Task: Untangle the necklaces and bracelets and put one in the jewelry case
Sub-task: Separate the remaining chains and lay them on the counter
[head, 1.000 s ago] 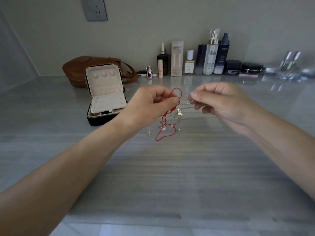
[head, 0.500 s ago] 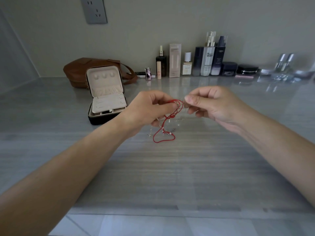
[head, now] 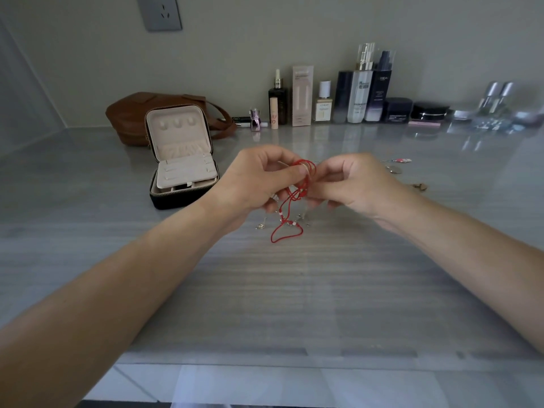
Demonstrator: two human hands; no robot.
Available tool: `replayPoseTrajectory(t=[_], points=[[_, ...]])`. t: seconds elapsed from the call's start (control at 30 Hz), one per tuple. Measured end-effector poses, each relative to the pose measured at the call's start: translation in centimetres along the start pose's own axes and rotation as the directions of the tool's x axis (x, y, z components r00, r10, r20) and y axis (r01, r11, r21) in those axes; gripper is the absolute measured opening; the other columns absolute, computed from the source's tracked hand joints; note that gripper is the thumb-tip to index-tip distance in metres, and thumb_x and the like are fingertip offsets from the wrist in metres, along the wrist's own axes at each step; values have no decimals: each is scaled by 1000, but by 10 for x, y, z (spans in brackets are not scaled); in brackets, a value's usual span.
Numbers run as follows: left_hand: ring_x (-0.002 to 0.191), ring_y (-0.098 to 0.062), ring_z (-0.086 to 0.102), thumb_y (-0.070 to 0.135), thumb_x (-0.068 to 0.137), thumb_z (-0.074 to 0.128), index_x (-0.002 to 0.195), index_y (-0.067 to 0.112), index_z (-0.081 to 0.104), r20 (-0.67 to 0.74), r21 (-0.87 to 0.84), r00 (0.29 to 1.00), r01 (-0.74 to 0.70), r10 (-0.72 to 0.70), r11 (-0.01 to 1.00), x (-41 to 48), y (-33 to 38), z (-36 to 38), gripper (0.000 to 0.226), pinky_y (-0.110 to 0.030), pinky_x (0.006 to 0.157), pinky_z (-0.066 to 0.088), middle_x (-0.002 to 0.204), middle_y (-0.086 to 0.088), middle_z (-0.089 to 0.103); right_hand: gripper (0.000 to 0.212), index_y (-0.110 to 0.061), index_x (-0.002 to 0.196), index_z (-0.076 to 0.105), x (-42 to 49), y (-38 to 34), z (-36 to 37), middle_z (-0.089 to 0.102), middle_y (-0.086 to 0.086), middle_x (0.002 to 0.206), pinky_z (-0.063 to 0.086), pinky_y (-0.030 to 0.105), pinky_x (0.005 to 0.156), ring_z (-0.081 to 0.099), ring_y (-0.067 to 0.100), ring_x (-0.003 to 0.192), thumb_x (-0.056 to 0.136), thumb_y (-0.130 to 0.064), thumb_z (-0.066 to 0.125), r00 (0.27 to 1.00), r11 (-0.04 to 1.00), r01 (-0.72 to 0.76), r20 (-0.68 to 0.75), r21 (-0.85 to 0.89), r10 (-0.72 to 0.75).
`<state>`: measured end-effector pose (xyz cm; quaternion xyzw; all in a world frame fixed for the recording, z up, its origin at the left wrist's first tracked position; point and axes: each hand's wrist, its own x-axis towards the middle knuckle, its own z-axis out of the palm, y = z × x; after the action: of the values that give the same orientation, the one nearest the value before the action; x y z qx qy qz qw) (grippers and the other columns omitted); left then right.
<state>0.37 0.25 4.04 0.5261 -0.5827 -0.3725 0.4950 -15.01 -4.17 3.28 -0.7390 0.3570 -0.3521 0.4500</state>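
Note:
A tangle of a red cord bracelet (head: 287, 231) and thin silver chains hangs between my hands above the grey table. My left hand (head: 259, 184) pinches the red loops and a thin gold ring at the top of the tangle. My right hand (head: 350, 181) pinches the same knot from the right, fingertips almost touching the left thumb. The cord's lower loop and small silver clasps (head: 260, 226) touch the table. The black jewelry case (head: 182, 195) stands open at the left, cream lining and upright lid showing.
A brown leather bag (head: 129, 113) lies behind the case. Cosmetic bottles and jars (head: 359, 92) line the back wall. More small jewelry pieces (head: 396, 169) lie on the table behind my right hand. The table's front edge (head: 265, 366) is near me.
My hands have come closer together, now meeting over the knot. The red cord's upper loops have bunched between the fingertips, and the tangle sits a little lower over the table.

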Motion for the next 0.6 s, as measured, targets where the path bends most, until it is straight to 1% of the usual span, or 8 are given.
replayPoseTrajectory(t=[0.1, 0.17, 0.3, 0.37, 0.47, 0.6], points=[[44, -5, 47, 8, 85, 65, 77, 16, 65, -15, 9, 1000, -10, 10, 1000, 1, -1, -1, 11, -18, 37, 36, 60, 2, 62, 10, -15, 77, 63, 3, -2, -5, 70, -6, 62, 47, 13, 51, 66, 3, 58, 80, -7, 68, 996, 990, 35, -85, 135, -23], [43, -4, 48, 9, 85, 65, 78, 17, 65, -27, 27, 1000, -11, 11, 1000, 3, -1, -1, 11, -18, 37, 37, 59, 5, 63, 11, -16, 77, 64, 3, -3, -7, 70, -6, 62, 47, 14, 51, 66, 3, 59, 80, -6, 67, 996, 987, 39, -88, 159, -25], [43, -4, 48, 9, 84, 66, 78, 17, 65, -46, 81, 999, -19, 22, 997, 5, -4, -1, 11, -18, 38, 40, 59, 4, 62, 13, -21, 72, 66, 3, 0, -4, 63, -11, 53, 41, 12, 50, 57, -2, 52, 76, -12, 73, 997, 999, 44, -61, -10, -45], [43, -3, 48, 9, 84, 66, 77, 18, 65, -54, 89, 998, -17, 22, 996, 6, -5, -2, 11, -18, 38, 40, 56, 7, 62, 14, -21, 71, 66, 4, 0, -5, 60, -12, 50, 39, 9, 48, 53, -3, 49, 76, -11, 74, 996, 999, 50, -70, -12, -51], [42, -3, 48, 9, 84, 66, 76, 18, 64, -50, 96, 999, -18, 23, 995, 6, -6, -2, 12, -18, 38, 39, 54, 7, 62, 14, -20, 71, 66, 3, 0, -5, 58, -15, 47, 37, 7, 46, 49, -5, 46, 75, -9, 74, 996, 999, 55, -69, -1, -55], [43, -3, 49, 11, 84, 67, 76, 19, 64, -49, 107, 999, -12, 18, 994, 7, -6, -2, 11, -19, 40, 40, 55, 7, 63, 14, -23, 71, 67, 4, 2, -6, 64, -11, 53, 40, 10, 49, 57, -2, 52, 75, -13, 75, 995, 999, 48, -84, -21, -50]])
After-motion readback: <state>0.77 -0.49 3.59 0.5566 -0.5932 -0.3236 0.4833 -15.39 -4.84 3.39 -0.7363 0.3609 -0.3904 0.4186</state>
